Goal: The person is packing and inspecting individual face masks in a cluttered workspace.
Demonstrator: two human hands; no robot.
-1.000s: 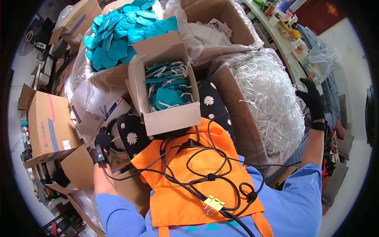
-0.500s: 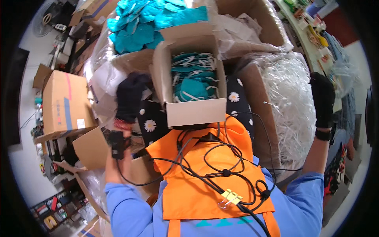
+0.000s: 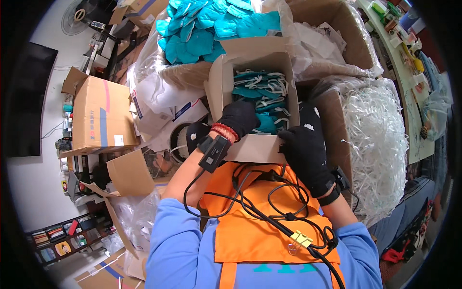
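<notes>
A small cardboard box (image 3: 255, 148) rests upright on my lap with its flaps raised. Inside lie teal face masks (image 3: 267, 124) with white straps, packed in rows. Black-gloved, my left hand (image 3: 239, 117) reaches over the box's left wall onto the nearest masks; its fingertips are hidden. My right hand (image 3: 308, 153), also gloved in black, has its fingers curled over the front right corner of the box.
Beyond the box, a plastic-lined carton is heaped with loose teal masks (image 3: 211, 29). To the right, another carton holds white straps (image 3: 373, 139). A bag-lined carton (image 3: 353, 29) with white sheets stands far right. Black cables (image 3: 269, 216) hang across my orange apron.
Both hands have come inward from the sides to the box. My left hand now reaches into it, and my right hand has taken hold of its front right corner.
</notes>
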